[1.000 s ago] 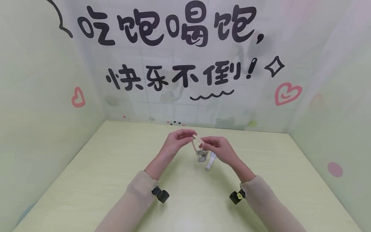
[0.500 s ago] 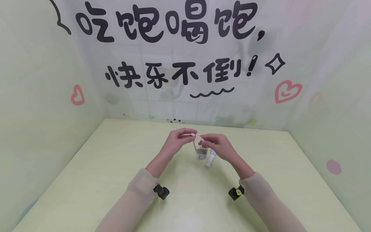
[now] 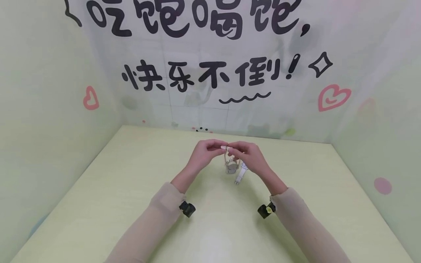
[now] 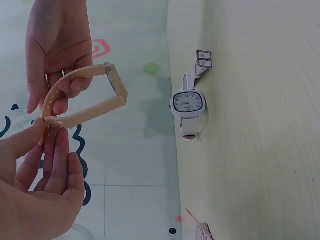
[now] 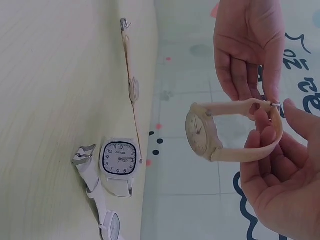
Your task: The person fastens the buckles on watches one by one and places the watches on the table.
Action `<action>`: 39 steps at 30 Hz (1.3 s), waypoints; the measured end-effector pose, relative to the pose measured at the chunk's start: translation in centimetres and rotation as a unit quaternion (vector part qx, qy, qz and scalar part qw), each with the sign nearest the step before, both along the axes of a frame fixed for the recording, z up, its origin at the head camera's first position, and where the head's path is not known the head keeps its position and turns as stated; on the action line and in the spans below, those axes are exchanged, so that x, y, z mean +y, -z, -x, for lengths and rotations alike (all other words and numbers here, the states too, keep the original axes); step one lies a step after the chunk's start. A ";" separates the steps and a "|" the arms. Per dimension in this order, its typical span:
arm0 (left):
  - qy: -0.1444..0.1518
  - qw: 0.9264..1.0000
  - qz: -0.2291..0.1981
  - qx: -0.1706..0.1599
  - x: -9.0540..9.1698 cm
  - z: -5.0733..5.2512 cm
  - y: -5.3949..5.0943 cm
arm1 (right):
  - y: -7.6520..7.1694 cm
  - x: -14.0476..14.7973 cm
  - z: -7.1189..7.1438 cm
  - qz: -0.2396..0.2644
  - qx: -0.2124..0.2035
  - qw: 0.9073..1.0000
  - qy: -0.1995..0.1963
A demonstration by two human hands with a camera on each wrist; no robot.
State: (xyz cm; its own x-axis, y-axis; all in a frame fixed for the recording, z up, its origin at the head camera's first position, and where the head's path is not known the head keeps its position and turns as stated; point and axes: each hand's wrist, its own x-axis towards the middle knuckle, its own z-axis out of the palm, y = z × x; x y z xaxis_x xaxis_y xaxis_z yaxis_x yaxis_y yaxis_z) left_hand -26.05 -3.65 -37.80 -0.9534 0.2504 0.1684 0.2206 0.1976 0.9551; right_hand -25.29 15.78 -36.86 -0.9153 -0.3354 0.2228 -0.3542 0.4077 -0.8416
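Note:
A wristwatch with a beige strap (image 5: 197, 132) hangs above the table, its strap bent into a loop and its round dial facing away from the hands in the right wrist view. My left hand (image 3: 204, 155) pinches the strap by the metal buckle (image 5: 275, 104). The fingers of my right hand (image 3: 250, 156) hold the other strap part, some of them inside the loop. Both hands' fingertips meet at the buckle. Whether the strap end is fully through the buckle is hidden. Behind and below, a white square watch (image 5: 120, 159) sits on the table.
Beside the square watch lies another white watch (image 5: 114, 226). A thin-strapped watch (image 5: 134, 91) is at the other side, by the table's back edge. The pale table (image 3: 217, 226) meets printed walls at the back (image 3: 279, 117) and sides.
My hands have come closer together at the buckle, and the light strap end that stuck out between them is now mostly covered by fingers. The head view has tilted slightly down.

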 end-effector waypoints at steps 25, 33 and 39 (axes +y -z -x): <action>-0.048 0.998 0.015 0.032 0.5 0.2 -1.2 | 0.7 0.1 0.3 0.024 0.026 0.998 0.044; -0.051 0.998 0.007 0.031 0.3 0.1 -1.6 | 0.8 0.5 0.2 0.018 0.041 0.998 0.041; -0.054 0.998 0.000 0.034 0.2 0.0 -1.7 | 1.1 0.6 -0.1 0.016 0.047 0.998 0.038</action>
